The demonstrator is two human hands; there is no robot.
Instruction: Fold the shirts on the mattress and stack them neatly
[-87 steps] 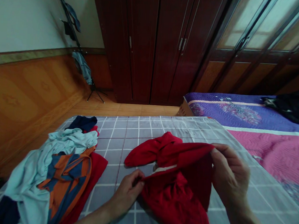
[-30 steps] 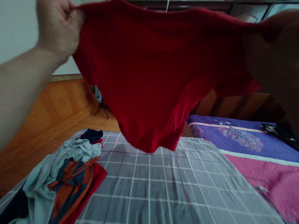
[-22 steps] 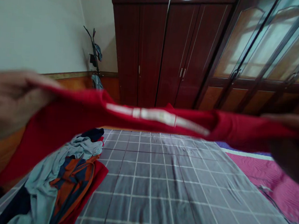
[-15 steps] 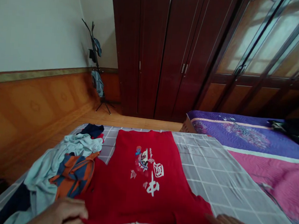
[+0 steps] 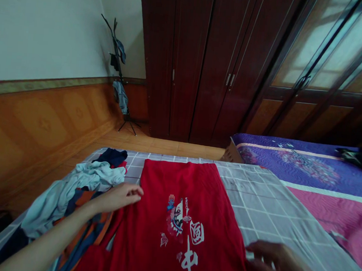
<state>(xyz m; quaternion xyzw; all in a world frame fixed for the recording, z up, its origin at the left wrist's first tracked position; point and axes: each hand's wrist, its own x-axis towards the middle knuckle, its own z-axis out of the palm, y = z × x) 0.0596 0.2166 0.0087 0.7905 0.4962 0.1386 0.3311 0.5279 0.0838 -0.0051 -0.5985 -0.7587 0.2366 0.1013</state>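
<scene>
A red shirt lies spread on the grey checked bed sheet, with white characters and a colourful mask print on it. Its far hem is straight; the near part runs out of the bottom of the view. My left hand is at the shirt's left edge, fingers loosely bent and apart, gripping no cloth. At the right edge, low in the view, my right hand hovers close to the fabric, its thumb and fingers apart.
Left of the shirt is a pile of clothes: a pale blue garment, an orange and blue one and a dark navy one. A purple and pink bed adjoins on the right. Behind stand a wardrobe and a coat rack.
My left hand has left the shirt's collar end and moved forward to its left edge. My right hand has let go near the sleeve and lifted slightly. The shirt has shifted towards me.
</scene>
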